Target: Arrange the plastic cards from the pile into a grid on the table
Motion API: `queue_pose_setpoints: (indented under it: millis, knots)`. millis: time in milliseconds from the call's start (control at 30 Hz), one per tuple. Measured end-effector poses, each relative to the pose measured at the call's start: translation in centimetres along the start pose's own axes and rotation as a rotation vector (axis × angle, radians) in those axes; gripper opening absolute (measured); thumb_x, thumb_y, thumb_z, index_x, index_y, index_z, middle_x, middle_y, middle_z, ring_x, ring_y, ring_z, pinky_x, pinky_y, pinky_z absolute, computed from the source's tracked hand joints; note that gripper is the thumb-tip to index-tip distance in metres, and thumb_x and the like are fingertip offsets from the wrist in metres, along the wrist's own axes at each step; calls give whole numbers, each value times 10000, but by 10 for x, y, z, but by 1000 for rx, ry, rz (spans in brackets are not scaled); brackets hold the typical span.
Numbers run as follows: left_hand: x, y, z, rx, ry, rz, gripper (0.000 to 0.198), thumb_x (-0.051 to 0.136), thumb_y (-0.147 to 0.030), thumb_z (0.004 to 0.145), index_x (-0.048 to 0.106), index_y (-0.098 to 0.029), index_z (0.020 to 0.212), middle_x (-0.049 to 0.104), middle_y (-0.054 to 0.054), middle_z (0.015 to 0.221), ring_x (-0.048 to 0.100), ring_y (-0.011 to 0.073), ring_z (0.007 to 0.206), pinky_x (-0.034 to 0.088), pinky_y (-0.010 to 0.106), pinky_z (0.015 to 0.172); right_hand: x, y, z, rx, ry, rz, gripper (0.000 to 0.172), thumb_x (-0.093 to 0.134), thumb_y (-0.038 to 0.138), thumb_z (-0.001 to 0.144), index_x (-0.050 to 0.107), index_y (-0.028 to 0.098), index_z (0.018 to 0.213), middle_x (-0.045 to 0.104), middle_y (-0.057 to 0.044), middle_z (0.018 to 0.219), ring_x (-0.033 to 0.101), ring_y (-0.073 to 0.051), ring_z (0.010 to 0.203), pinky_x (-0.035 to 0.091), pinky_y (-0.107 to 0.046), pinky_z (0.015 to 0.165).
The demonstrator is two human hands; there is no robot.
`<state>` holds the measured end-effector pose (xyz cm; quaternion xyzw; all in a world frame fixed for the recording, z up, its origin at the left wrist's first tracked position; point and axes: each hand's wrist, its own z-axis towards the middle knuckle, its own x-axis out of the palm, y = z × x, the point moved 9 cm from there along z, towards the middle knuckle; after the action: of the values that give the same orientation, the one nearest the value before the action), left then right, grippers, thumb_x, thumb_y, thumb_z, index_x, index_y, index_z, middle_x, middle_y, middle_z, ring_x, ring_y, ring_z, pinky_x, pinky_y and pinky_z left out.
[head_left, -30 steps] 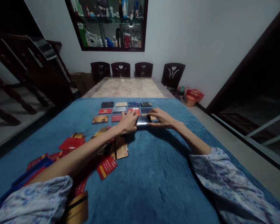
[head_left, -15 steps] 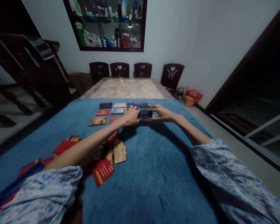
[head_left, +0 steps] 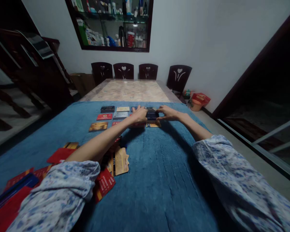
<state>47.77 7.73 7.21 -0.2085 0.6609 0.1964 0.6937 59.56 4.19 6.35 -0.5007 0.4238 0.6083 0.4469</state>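
My left hand and my right hand are closed on opposite ends of a dark blue card stack, fingers pressed at its sides. Just behind it lies a black card stack. A gold card shows in front of it. Left of my hands sit neat piles: black cards, cream cards, red cards, silver cards and brown-gold cards. My left hand and forearm partly cover other piles.
Loose gold cards and red cards lie scattered under and beside my left forearm. The blue cloth covers the near table; the bare marble-patterned tabletop extends behind, with dark chairs at its far end.
Both hands have moved the dark blue cards slightly away from me, toward the black stack. The gold card in front has come into sight.
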Motion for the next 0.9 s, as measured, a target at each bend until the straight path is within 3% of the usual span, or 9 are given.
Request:
queue_pose_setpoints:
  millis: [333, 633, 900]
  knots:
    - [15, 5, 26, -51, 60, 23, 484, 595, -178, 772, 676, -212, 1249, 576, 149, 1414, 418, 384, 1333, 362, 668, 1076, 20, -30, 17, 126, 104, -5, 429, 714, 384, 833, 717, 170, 1205, 702, -111, 1049, 642, -236, 918, 476, -309, 800]
    - [27, 9, 38, -81, 130, 3, 409, 593, -135, 768, 695, -187, 1161, 604, 161, 1377, 393, 387, 1380, 302, 727, 1109, 32, -31, 24, 171, 177, -37, 406, 701, 384, 856, 713, 182, 1207, 710, -121, 1115, 661, -241, 965, 487, -309, 838]
    - [30, 8, 39, -86, 182, 18, 376, 580, -127, 817, 681, -179, 1175, 584, 161, 1397, 383, 364, 1400, 314, 691, 1135, 35, -31, 26, 212, 224, -72, 388, 692, 352, 842, 730, 184, 1190, 720, -105, 1128, 670, -240, 993, 490, -275, 812]
